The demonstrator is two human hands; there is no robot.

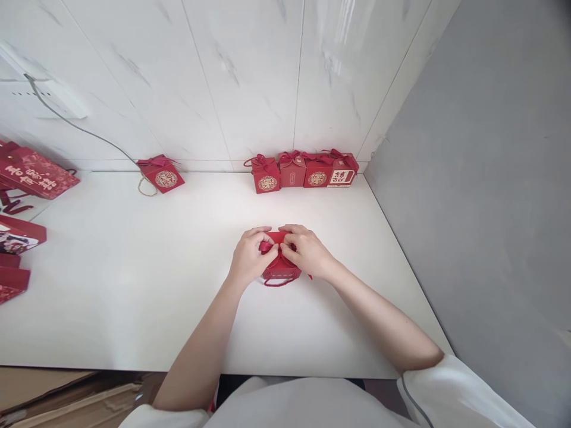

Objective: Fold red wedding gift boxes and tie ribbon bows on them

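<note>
A small red gift box (282,272) with a twisted red cord handle stands on the white table in front of me. My left hand (252,255) is at its left side, thumb and fingers pinched on the box's top near a piece of red ribbon. On the right side my right hand (306,249) closes thumb and fingers on the top flap. Both hands nearly meet over the middle of the top. A ribbon end (311,276) sticks out below my right hand. What exactly lies between the fingertips is partly hidden.
Several red boxes with bows (292,171) stand against the tiled wall. Another red box (166,177) with a string loop is further left, under a grey cable (96,135). Larger red bags (38,172) lie at the left edge. A grey panel (473,178) borders the right.
</note>
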